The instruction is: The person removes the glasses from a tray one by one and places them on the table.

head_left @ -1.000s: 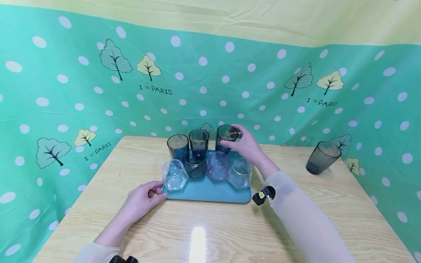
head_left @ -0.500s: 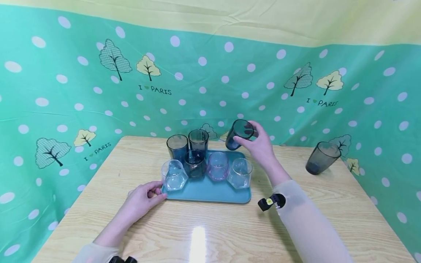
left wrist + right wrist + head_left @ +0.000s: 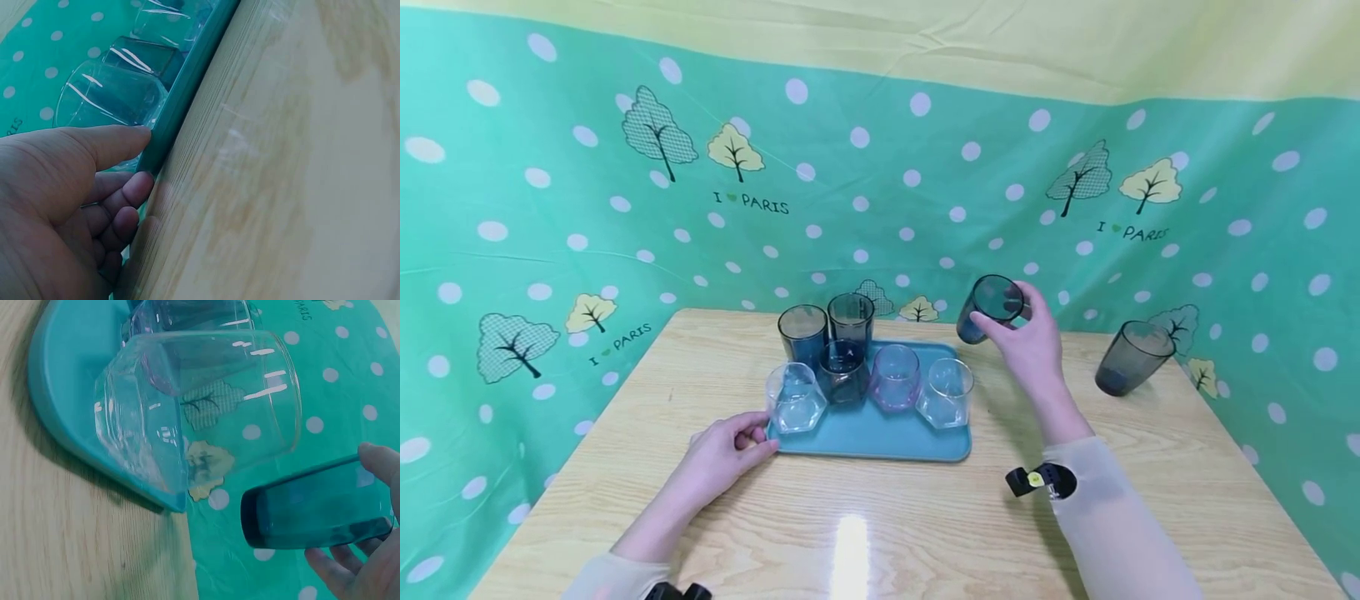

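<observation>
My right hand point(image 3: 1030, 342) grips a tall dark glass point(image 3: 312, 506) near its rim, thumb on one side and fingers on the other. In the head view the glass tilts beyond the back right corner of the blue tray point(image 3: 865, 443). My left hand point(image 3: 722, 458) pinches the tray's front left corner, thumb on the rim point(image 3: 167, 134). On the tray are a clear glass point(image 3: 797, 408) at left, a dark short glass point(image 3: 844, 379), a pinkish glass point(image 3: 896, 379) and another clear glass point(image 3: 946, 400). Two tall dark glasses point(image 3: 803, 333) stand behind them at the back left.
Another tall dark glass point(image 3: 1133, 358) stands apart on the right of the wooden table point(image 3: 925, 525). A green dotted curtain point(image 3: 865, 208) hangs close behind the table's back edge.
My right hand has lifted the tall dark glass from behind the tray and carried it rightward, past the tray's back right corner. My left hand stays at the tray corner.
</observation>
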Motion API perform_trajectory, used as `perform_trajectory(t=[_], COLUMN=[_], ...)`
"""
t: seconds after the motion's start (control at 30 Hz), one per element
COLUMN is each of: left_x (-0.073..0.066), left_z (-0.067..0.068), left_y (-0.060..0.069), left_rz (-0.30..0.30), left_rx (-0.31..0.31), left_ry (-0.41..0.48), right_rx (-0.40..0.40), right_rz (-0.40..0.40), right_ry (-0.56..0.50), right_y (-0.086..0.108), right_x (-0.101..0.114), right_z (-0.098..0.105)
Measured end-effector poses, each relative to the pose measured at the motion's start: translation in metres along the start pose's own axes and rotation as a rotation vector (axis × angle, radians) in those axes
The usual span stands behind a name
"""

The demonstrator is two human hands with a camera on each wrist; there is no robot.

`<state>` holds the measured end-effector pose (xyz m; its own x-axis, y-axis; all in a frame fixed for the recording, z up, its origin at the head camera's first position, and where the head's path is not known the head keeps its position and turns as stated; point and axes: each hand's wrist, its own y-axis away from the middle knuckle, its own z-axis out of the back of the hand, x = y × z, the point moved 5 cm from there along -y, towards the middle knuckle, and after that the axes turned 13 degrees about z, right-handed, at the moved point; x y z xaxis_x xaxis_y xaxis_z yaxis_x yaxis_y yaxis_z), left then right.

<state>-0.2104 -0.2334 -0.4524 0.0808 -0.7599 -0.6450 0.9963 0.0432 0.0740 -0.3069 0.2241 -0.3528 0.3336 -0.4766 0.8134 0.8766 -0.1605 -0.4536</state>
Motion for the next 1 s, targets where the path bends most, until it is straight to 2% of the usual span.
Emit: perform_trajectory(t=[0.23,0.57,1.0], left_x=[0.0,0.001,0.001], left_z=[0.0,0.0,-0.001], left_y=[-0.001,-0.002,-0.001], left_rz=[0.003,-0.003,-0.008], left_rx=[-0.001,0.005,-0.003], left_ry=[-0.003,-0.007,-0.005], right_rx=[-0.044,-0.067,-0.067], right_rz=[-0.032,-0.13,-0.207], right_ry=[0.098,0.088,0.163], right_y=[0.005,0.012,0.02], right_x=[-0.006,-0.021,-0.044], right_z=[0.02,0.044,0.07])
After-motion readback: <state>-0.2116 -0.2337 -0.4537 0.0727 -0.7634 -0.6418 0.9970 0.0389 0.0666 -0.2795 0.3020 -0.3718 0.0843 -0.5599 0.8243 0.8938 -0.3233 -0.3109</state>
